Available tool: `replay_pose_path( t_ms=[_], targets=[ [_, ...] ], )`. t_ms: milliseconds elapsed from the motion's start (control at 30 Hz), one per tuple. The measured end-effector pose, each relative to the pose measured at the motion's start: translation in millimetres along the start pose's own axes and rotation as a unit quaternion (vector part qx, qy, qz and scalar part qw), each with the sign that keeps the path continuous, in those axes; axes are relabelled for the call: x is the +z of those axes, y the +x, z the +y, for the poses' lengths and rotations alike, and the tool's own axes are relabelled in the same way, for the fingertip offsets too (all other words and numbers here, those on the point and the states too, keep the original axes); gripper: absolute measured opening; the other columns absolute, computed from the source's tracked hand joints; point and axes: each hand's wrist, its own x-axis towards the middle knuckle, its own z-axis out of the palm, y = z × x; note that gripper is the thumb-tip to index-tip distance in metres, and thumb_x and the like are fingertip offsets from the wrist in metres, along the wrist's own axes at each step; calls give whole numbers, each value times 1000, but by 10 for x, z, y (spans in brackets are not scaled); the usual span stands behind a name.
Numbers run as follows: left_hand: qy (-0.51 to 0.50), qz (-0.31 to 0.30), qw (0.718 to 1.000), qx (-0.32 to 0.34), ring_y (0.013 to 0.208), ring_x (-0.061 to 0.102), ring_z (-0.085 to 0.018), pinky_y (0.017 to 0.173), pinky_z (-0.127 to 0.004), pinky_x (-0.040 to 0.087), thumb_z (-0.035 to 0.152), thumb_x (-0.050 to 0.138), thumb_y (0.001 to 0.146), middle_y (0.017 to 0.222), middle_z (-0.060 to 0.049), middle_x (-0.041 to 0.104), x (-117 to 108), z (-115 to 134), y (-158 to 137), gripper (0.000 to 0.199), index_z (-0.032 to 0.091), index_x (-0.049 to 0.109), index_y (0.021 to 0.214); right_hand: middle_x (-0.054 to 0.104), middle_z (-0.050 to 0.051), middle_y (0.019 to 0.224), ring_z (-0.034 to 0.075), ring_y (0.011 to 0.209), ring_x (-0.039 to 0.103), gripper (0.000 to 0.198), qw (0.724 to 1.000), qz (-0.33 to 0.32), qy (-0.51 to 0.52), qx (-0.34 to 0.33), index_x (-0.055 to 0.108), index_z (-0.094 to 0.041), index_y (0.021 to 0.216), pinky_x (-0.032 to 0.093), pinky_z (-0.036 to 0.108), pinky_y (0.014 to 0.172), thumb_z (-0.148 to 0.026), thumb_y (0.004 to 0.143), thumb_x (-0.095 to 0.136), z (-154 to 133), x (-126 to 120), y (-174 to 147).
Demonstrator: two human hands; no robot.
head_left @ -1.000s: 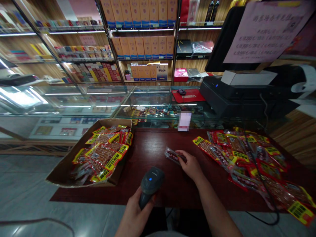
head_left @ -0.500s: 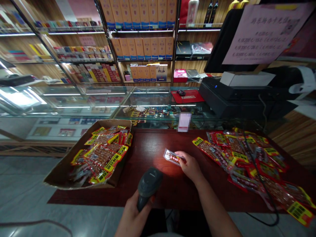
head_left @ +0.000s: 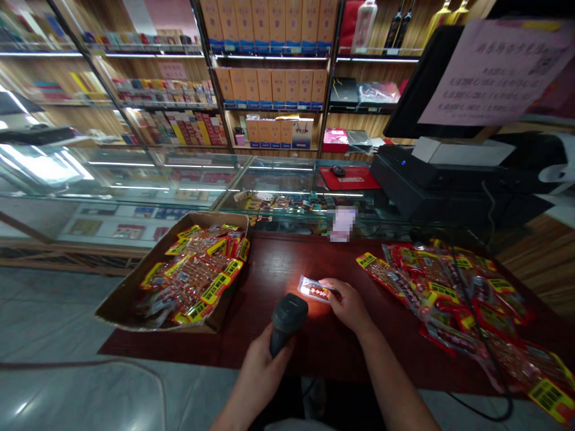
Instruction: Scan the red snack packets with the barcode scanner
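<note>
My left hand (head_left: 265,364) is wrapped round the handle of a dark barcode scanner (head_left: 290,314), whose head points away from me. Its reddish light falls on a small clear-and-red snack packet (head_left: 317,290) on the dark red table (head_left: 278,257). The right end of that packet is pinched in my right hand (head_left: 348,303), and my fingers hide part of it. Left of the scanner stands an open cardboard box (head_left: 119,293) holding several snack packets (head_left: 197,272) with yellow labels. To the right of my right hand lies a loose pile of similar packets (head_left: 442,281).
A black cable (head_left: 483,335) runs over the right-hand pile. Behind the table are a glass display counter (head_left: 188,161), a mouse (head_left: 338,171) on a red pad, and a dark monitor (head_left: 417,84) bearing a paper notice. Shelves of boxed goods (head_left: 269,87) line the back.
The scanner in my left hand has moved up and right, closer to the packet. Its light now falls brightly on the packet, still held in my right hand. The whole view has shifted slightly.
</note>
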Motion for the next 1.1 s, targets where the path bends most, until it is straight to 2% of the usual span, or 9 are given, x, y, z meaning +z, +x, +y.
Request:
replay_pose_path(
  t_ms=[433,567,667,767,833,900,1000,1100],
  targets=[
    [-15,9,1000,6,80,64,-21,77,-26,49,27,60,85,86,-5,74,84,-9,118,26,11,72,101,77,6,117,23,107,70,34,1000,-24,10,-18,71,-24,114,52,41,99,-19,87,51,-55,-24,-6],
    [-18,2,1000,5,81,63,-21,79,-27,49,27,61,85,88,-5,74,65,12,72,26,11,72,102,76,6,117,24,108,69,34,999,-22,25,-14,71,-25,114,52,42,98,-19,86,53,-53,-25,-4],
    [-26,-2,1000,-2,84,63,-22,81,-28,49,27,62,85,92,-5,74,-22,9,-56,26,13,72,105,76,7,118,24,109,71,32,997,-6,79,21,71,-24,116,53,43,100,-24,88,55,-6,0,-9],
    [-46,10,999,-27,79,62,-21,78,-28,51,29,63,83,84,-3,71,-126,-27,-201,23,14,73,99,75,10,122,26,112,70,35,984,39,155,85,69,-22,119,52,46,104,-34,88,59,-35,55,48],
    [-62,37,996,-49,74,60,-20,73,-27,51,33,66,82,74,0,66,-184,-75,-266,23,15,72,93,74,11,124,28,115,69,39,967,46,223,111,69,-21,120,51,47,105,-40,86,64,-177,124,163],
    [-76,65,992,-71,69,59,-19,67,-26,51,39,68,81,65,2,61,-228,-129,-298,26,15,72,90,74,11,125,28,116,69,44,939,22,318,127,69,-22,122,52,47,103,-44,84,69,-437,236,356],
    [-81,81,989,-90,63,56,-18,61,-25,50,47,72,78,59,4,55,-273,-180,-311,33,15,71,88,76,8,121,26,111,71,47,885,-34,446,129,71,-22,117,56,42,99,-45,77,77,-972,508,796],
    [-73,91,989,-86,63,55,-17,62,-25,50,49,73,78,60,3,58,-295,-175,-334,36,15,72,89,78,6,117,24,109,72,46,859,-83,496,94,72,-22,115,56,41,99,-43,75,79,-1520,860,1311]
  ],
)
